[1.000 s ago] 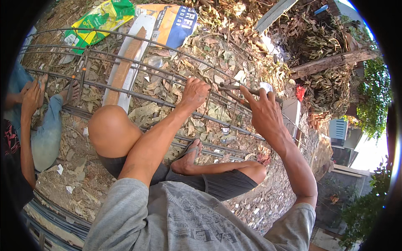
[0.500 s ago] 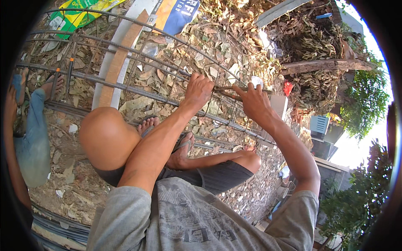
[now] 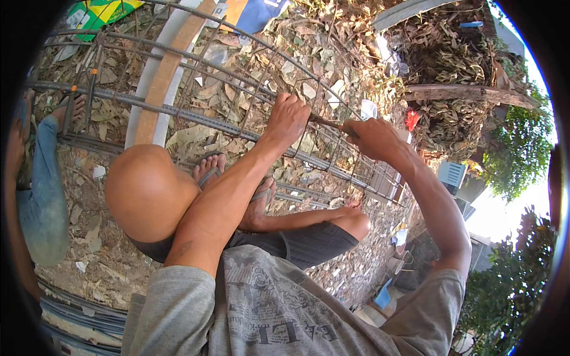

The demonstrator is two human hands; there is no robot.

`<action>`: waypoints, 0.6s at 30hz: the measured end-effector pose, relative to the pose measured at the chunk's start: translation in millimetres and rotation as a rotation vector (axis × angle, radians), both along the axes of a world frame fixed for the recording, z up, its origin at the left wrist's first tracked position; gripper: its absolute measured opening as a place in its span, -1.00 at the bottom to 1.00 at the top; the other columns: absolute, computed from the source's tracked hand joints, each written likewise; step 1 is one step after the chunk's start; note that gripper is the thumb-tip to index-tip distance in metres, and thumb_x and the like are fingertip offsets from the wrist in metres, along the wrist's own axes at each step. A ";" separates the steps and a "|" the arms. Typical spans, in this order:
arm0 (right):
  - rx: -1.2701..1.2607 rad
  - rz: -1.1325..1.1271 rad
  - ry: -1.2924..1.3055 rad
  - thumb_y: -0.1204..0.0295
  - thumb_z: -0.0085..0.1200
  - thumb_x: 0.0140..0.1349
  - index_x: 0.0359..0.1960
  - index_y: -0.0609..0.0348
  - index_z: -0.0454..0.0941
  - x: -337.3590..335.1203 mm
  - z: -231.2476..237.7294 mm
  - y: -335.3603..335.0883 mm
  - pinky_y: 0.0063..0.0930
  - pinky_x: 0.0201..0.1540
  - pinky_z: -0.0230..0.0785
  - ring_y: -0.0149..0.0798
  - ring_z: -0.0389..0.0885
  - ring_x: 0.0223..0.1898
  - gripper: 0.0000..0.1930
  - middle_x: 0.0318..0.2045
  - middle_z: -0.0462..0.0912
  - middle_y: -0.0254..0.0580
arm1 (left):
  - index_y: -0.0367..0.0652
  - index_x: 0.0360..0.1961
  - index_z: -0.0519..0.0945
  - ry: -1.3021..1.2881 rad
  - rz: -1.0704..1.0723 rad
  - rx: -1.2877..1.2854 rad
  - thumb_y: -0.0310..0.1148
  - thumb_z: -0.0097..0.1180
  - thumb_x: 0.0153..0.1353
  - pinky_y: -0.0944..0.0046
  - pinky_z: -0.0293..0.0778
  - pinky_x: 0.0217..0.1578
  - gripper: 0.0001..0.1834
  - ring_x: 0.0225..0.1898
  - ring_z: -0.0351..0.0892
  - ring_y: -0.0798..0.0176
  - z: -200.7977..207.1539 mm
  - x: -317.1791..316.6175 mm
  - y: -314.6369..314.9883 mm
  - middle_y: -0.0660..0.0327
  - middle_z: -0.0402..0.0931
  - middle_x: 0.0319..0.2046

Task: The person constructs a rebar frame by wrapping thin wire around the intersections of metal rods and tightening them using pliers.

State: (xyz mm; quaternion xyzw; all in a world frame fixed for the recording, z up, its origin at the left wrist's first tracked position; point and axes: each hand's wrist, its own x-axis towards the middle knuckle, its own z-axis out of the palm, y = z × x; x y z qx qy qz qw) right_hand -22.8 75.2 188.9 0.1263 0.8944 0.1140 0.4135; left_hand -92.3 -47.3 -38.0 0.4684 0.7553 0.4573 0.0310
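A long cage of steel rebar point(image 3: 208, 122) with thin cross ties runs from the left toward the right in front of my bent knees. My left hand point(image 3: 288, 120) is closed on one of its bars by a cross tie; what else its fingers may hold is hidden. In my closed right hand point(image 3: 375, 139) are the handles of metal pincers point(image 3: 326, 123). The tool's head points left at the bar, right beside my left fingers. Its jaws are too small to make out.
A wooden plank point(image 3: 159, 83) lies crosswise under the cage, and a pale block point(image 3: 380, 177) sits under its right end. Another person's leg point(image 3: 43, 207) is at the left. Steel bars point(image 3: 89, 323) lie at lower left. Dry leaves and sacks point(image 3: 110, 13) cover the ground beyond.
My right hand has closed round the pincers' handles, which stood apart before, and has moved slightly right and down. My left hand stays at nearly the same bar.
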 end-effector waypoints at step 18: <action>-0.500 -1.248 0.008 -0.07 -0.02 0.52 -0.12 0.25 0.50 42.4 -18.9 -9.2 -0.44 -0.47 0.56 -0.36 0.66 -0.52 -0.49 -0.49 0.63 -0.26 | -0.14 -0.65 0.58 -0.075 -0.017 0.011 -0.57 0.04 0.22 0.06 0.35 -0.05 -0.71 -0.43 0.51 0.15 4.7 -1.0 10.1 0.10 0.57 -0.62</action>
